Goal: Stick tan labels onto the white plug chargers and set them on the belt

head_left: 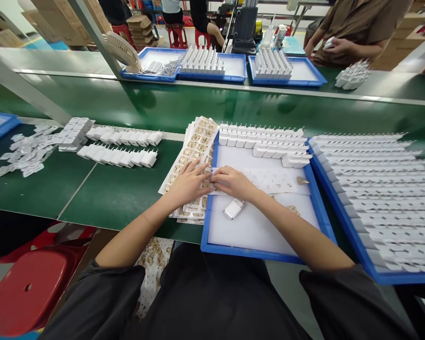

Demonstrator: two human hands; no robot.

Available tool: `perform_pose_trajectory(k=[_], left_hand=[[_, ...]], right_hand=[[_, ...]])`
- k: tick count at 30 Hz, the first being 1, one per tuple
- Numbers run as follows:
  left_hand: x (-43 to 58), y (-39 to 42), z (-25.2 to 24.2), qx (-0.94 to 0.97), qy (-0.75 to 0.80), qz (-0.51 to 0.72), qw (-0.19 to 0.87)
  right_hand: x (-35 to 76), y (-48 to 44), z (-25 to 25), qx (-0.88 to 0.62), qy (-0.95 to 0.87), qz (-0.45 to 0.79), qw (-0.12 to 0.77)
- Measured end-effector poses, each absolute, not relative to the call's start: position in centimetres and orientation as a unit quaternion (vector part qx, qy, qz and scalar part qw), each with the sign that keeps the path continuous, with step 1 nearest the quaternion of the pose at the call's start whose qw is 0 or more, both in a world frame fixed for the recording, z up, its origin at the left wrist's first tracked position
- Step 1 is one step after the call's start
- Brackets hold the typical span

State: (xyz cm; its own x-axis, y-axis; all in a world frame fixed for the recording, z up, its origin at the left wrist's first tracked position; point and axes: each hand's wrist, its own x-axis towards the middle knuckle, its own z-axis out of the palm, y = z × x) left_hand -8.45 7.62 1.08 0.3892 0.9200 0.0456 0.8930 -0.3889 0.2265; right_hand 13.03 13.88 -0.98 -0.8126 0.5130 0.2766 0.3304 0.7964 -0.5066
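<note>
My left hand [190, 185] lies with fingers spread on a stack of sticker sheets [186, 158] printed with tan shapes. My right hand [232, 182] is closed, its fingertips bent together close to the left fingertips; what they pinch is too small to make out. Beneath the right hand a whitish backing strip [272, 180] stretches across the blue-rimmed tray [241, 250]. One white charger plug [233, 208] lies on its side in the tray, just below my right hand. Rows of white charger plugs [264, 141] stand along the tray's back edge.
At right, another blue-rimmed tray [343, 208] is filled with rows of white plugs. Left on the green table are two rows of plugs [116, 155], stacked white blocks [74, 132] and loose white pieces [28, 148]. A red stool [28, 288] stands lower left. Across the bench a person [357, 33] handles something white.
</note>
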Motion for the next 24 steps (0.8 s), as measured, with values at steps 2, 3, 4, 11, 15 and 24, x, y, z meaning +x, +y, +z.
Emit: perform_pose_trajectory(k=[2, 3, 4, 11, 15, 24], left_hand=[[-8.5, 7.7, 1.0, 0.828, 0.548, 0.083, 0.087], [-8.4, 7.7, 1.0, 0.828, 0.547, 0.083, 0.088], [-8.4, 7.7, 1.0, 0.828, 0.547, 0.083, 0.089], [-8.4, 7.8, 1.1, 0.823, 0.551, 0.097, 0.098], [-8.1, 7.5, 2.1, 0.820, 0.556, 0.098, 0.099], [-3.8, 5.7, 2.7, 0.952, 0.252, 0.069, 0.162]], right_hand=[[13.0, 14.0, -1.1, -0.231, -0.924, 0.228, 0.205], [12.9, 14.1, -1.2, -0.233, -0.923, 0.228, 0.205], [12.8, 14.1, -1.2, -0.235, -0.923, 0.227, 0.204], [13.7, 13.7, 0.7, -0.226, -0.926, 0.222, 0.206], [17.7, 11.7, 3.9, -0.264, -0.892, 0.276, 0.242], [22.5, 4.1, 4.3, -0.404, -0.785, 0.356, 0.306]])
